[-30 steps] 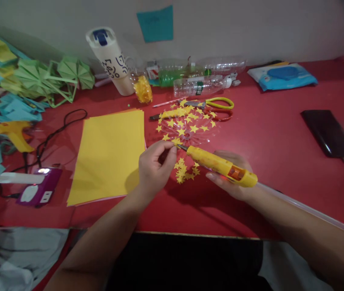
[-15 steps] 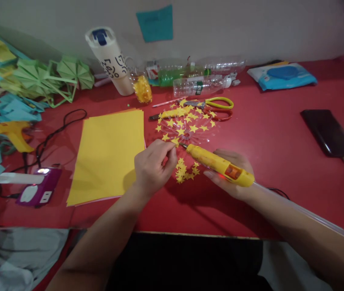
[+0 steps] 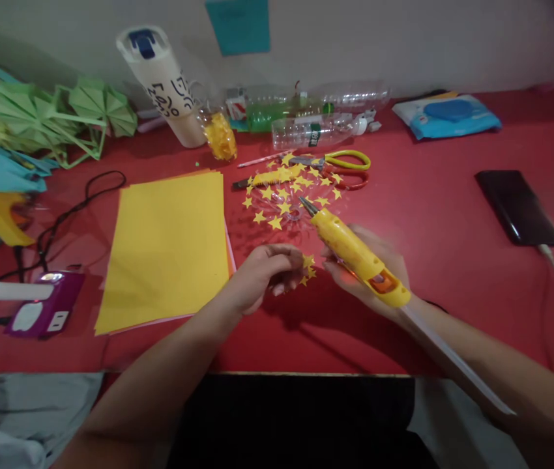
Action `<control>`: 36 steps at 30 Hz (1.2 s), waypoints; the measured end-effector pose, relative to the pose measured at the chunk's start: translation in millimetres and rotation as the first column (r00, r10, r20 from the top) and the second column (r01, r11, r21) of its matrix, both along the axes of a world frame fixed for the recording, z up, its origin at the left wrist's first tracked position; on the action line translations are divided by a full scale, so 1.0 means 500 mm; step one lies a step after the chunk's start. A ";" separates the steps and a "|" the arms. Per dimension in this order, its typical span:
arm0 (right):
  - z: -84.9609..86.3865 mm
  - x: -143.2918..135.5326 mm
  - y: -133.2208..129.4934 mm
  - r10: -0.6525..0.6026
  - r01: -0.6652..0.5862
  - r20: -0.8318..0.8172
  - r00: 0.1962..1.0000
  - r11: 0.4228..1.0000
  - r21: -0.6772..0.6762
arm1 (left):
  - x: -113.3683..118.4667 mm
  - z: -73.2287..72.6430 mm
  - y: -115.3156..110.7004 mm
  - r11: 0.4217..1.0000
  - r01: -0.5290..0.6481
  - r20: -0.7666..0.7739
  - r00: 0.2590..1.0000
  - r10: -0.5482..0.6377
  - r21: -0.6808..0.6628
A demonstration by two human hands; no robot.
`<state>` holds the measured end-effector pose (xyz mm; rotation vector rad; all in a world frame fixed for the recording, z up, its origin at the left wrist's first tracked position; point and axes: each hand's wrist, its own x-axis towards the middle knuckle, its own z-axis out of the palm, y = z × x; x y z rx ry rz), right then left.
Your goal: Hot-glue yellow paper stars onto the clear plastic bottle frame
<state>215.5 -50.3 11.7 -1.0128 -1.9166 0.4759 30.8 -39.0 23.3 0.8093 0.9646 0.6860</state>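
My right hand (image 3: 375,267) is wrapped round a yellow hot glue gun (image 3: 350,244). A clear glue stick (image 3: 457,365) trails from its rear, and its metal nozzle points up and left. Beneath that nozzle a clear plastic piece (image 3: 295,212), like a cut bottle bottom, is dotted with several yellow paper stars (image 3: 276,223). Over a small pile of loose yellow stars (image 3: 309,264) hovers my left hand (image 3: 272,270), its fingers loosely curled and apart. I see nothing in its grasp, though it covers part of the pile.
Yellow paper sheets (image 3: 169,247) lie left of my hands. Behind the stars are scissors (image 3: 348,159), a yellow cutter (image 3: 262,179) and plastic bottles (image 3: 306,132). A tumbler (image 3: 172,98) stands at the back. A purple power adapter (image 3: 45,303) and a charging phone (image 3: 519,205) flank the area.
My left hand has left a star at the plastic piece's near edge and come down to the loose pile. The glue gun's nozzle has tilted upward, away from that star.
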 end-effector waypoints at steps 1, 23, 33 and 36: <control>-0.001 0.000 0.001 0.026 -0.026 0.000 1.000 1.000 0.016 | 0.002 0.000 -0.002 0.999 0.013 0.017 1.000 -0.012 -0.030; 0.020 -0.007 0.017 -0.105 0.100 0.030 0.994 0.984 0.151 | -0.046 -0.034 0.041 0.090 0.356 -0.288 0.555 0.781 0.930; 0.022 -0.030 0.046 0.005 -0.014 0.055 0.998 0.988 0.155 | -0.039 -0.058 0.054 0.083 0.359 -0.305 0.626 0.717 0.930; 0.021 -0.031 0.048 0.002 -0.009 0.047 0.999 0.990 0.142 | -0.036 -0.056 0.051 0.111 0.336 -0.314 0.645 0.697 0.935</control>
